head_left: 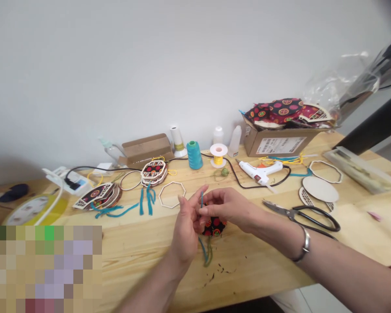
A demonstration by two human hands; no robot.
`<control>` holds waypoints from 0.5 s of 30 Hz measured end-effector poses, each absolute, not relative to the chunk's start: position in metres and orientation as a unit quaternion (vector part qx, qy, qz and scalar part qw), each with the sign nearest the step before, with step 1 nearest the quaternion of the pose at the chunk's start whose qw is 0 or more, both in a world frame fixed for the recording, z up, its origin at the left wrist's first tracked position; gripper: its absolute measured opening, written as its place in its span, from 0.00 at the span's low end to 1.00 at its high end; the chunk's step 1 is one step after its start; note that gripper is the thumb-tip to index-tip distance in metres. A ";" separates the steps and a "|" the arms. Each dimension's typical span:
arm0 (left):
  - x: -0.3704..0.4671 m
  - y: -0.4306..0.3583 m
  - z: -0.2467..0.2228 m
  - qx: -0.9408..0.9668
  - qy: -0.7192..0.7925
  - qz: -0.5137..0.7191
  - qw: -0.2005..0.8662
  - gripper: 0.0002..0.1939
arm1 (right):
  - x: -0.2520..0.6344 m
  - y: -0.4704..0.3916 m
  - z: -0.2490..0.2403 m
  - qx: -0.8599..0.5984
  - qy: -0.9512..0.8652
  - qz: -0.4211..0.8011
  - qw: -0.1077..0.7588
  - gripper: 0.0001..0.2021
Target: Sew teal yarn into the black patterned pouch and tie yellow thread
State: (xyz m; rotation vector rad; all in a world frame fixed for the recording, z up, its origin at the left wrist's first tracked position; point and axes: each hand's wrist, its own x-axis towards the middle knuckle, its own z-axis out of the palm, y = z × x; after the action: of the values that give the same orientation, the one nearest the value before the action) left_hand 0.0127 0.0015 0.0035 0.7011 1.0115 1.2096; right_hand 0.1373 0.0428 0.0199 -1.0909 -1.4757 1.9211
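Observation:
My right hand [230,208] is closed in a pinch on a short teal cord [202,199], whose end sticks up between thumb and fingers. Close against it, my left hand [186,228] has its thumb and index finger raised and apart. Its other fingers curl inward, and what they hold is hidden. Under both hands is a dark patterned fabric piece [215,227], partly covered by my fingers. From its lower edge hang a teal strand [202,248] and a looped olive-green cord [210,256] over the wooden table [143,269].
Black-handled scissors [296,213] and a white glue gun [260,173] lie to the right. Behind are a teal thread cone [194,155], a yellow spool [218,155] and a fabric-filled box [280,141]. Stacked patterned pieces [154,172] and an octagonal frame [172,194] lie leftward.

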 end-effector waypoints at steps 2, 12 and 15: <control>0.013 0.001 0.003 0.302 0.442 0.536 0.653 0.38 | 0.133 0.042 0.018 -0.394 -0.504 0.722 0.263 0.12; 0.013 0.003 -0.001 0.313 0.428 0.526 0.665 0.38 | 0.137 0.041 0.010 -0.399 -0.479 0.722 0.299 0.13; 0.013 0.004 0.000 0.300 0.431 0.523 0.671 0.35 | 0.139 0.043 0.008 -0.392 -0.485 0.716 0.315 0.13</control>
State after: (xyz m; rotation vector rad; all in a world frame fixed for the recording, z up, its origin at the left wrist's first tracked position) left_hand 0.0129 0.0042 -0.0003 0.6766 0.9715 1.1772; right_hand 0.1389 0.0431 0.0082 -1.0319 -1.2773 1.8872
